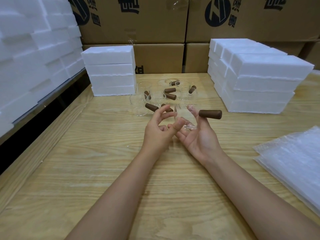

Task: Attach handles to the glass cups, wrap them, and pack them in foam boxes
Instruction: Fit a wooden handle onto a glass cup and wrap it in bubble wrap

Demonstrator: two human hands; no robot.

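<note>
Okay, held item: clear round glass cup (183, 116), up off the table at scene centre, between both hands. Its brown cylindrical wooden handle (210, 114) sticks out to the right. Right hand (197, 137) is palm-up under the cup, fingers loosely curled beneath the base, thumb up against the glass just beside the handle root. Left hand (158, 129) has its thumb pressed on the near wall, two fingers spread and reaching toward the far side, the others curled in. It looks like a light pinch, not a firm one.

Risks, my read:
- The glass is slick and the hold is loose, so a twist could let the cup slide out and hit the pale wooden table (103, 170).
- The handle's weight hangs to one side and could tip the cup off the palm.
- If the handle isn't fully seated it may pull off during wrapping; I can't tell the seating here.
- A swing forward could knock the cluster of clear glass cups (155, 99) standing just beyond the hands.

Counts:
- One cup in hand.
- Cluster: seven brown handles visible. The glass outlines overlap, so roughly eight cups, exact number unclear.
- Four-high stack of white foam boxes (109, 71), far, left of centre.
- Right-hand white foam stack (259, 80), four layers high, several rows deep, total unclear.
- Big foam heap (34, 49) at left, uncountable.
- Pile of bubble-wrap sheets (292, 163), near right, count unclear.
- Brown cardboard cartons (138, 23) behind, at least four.
</note>
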